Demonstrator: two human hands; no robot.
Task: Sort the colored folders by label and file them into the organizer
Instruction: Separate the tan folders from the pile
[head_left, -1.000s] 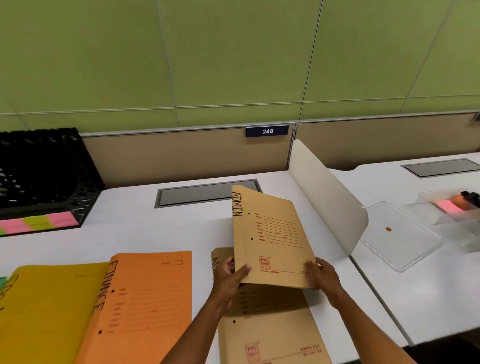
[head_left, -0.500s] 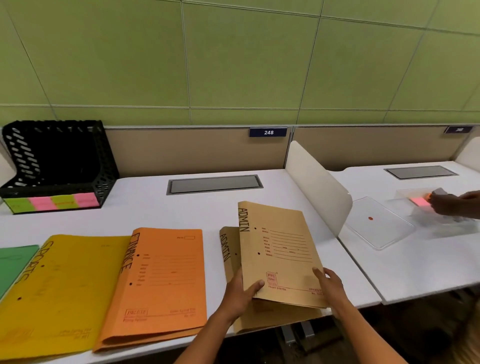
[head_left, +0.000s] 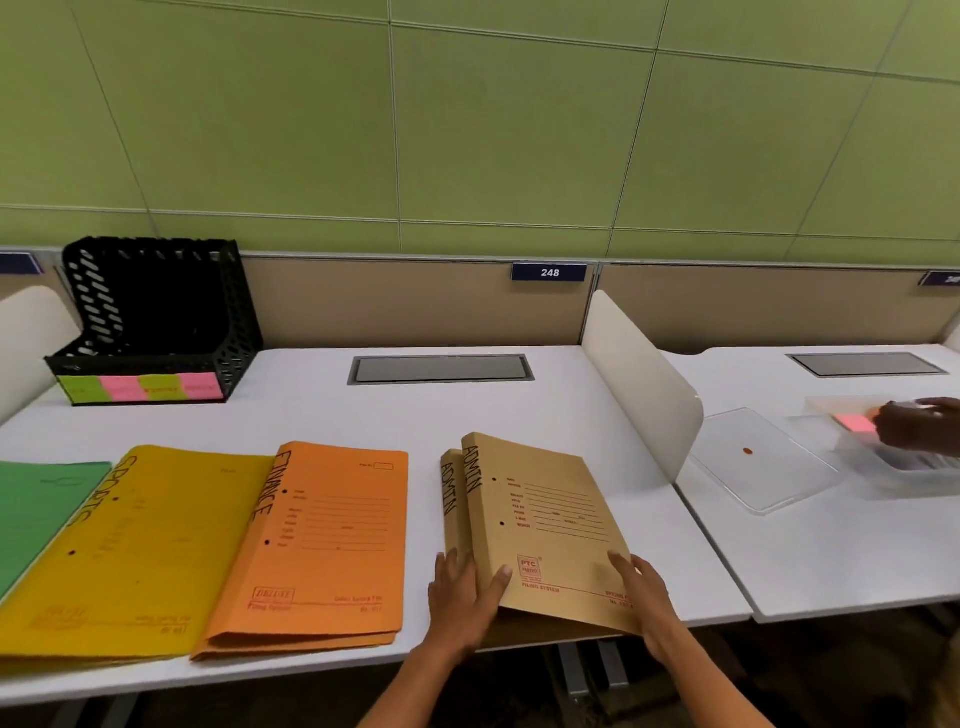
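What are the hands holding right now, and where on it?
Both hands, left and right, grip the top brown ADMIN folder by its near bottom edge.

— What stands behind the white desk (head_left: 363, 415)?
— A green panelled wall (head_left: 467, 130); under it a blue number plate (head_left: 549, 272) reading 248; a grey recessed hatch (head_left: 440, 369) lies in the desktop.
— And rightward?
— A cream curved divider (head_left: 636, 382); beyond it, a clear plastic tray (head_left: 758, 462).

The lower ADMIN folder (head_left: 451, 512) is mostly hidden under the upper one (head_left: 550, 525), the green folder (head_left: 31, 514) is cut by the left edge, and the organizer's labels (head_left: 140, 387) are too blurred to read.
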